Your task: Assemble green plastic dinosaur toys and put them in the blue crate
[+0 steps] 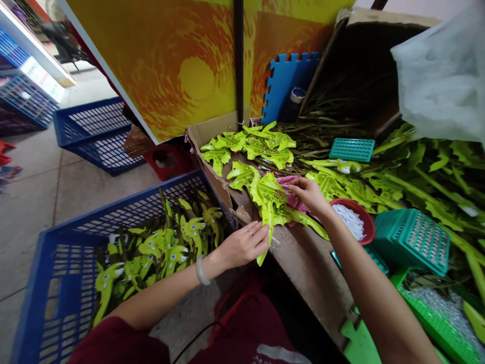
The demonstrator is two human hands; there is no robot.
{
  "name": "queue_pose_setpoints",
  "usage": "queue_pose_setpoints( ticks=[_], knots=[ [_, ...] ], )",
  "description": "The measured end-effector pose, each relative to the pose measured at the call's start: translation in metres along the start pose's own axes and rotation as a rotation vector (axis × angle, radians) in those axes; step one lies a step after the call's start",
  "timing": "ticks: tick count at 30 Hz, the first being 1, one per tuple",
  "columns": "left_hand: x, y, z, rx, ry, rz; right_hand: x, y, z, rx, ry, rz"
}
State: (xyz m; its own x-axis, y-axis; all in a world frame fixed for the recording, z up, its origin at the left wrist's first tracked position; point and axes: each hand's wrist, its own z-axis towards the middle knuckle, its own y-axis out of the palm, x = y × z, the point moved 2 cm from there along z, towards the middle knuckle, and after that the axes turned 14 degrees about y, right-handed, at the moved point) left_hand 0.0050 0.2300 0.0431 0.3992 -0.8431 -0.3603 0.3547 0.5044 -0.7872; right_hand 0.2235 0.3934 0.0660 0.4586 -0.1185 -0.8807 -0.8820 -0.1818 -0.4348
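Observation:
My left hand (pixel 245 244) is closed on the narrow end of a lime-green plastic toy part (pixel 268 212), shaped like a dragon or dinosaur half with a ragged edge. This part lies over other green parts near the table's edge. At its upper right, my right hand (pixel 308 194) has thumb and fingers pinched together beside a pink cloth (pixel 297 203); what they hold, if anything, is too small to make out. More green shells (pixel 252 144) lie in a pile beyond. Right of my right wrist stands a red bowl (pixel 369 230) of small white pieces (pixel 347 221).
A blue crate (pixel 45 283) at my left holds green toys (pixel 178 253) with eyes. Teal trays (pixel 401 232) and a bright green basket (pixel 420 308) stand at right. Dark green strips (pixel 329 111) spill from a cardboard box (pixel 343 30). Plastic sheeting (pixel 443 76) hangs upper right.

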Motion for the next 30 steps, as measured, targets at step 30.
queue_pose_setpoints(
  ticks=[30],
  knots=[
    [-0.001,0.001,0.004,0.025,-0.023,-0.027,0.025,0.006,-0.010,0.020,0.036,-0.016]
  ],
)
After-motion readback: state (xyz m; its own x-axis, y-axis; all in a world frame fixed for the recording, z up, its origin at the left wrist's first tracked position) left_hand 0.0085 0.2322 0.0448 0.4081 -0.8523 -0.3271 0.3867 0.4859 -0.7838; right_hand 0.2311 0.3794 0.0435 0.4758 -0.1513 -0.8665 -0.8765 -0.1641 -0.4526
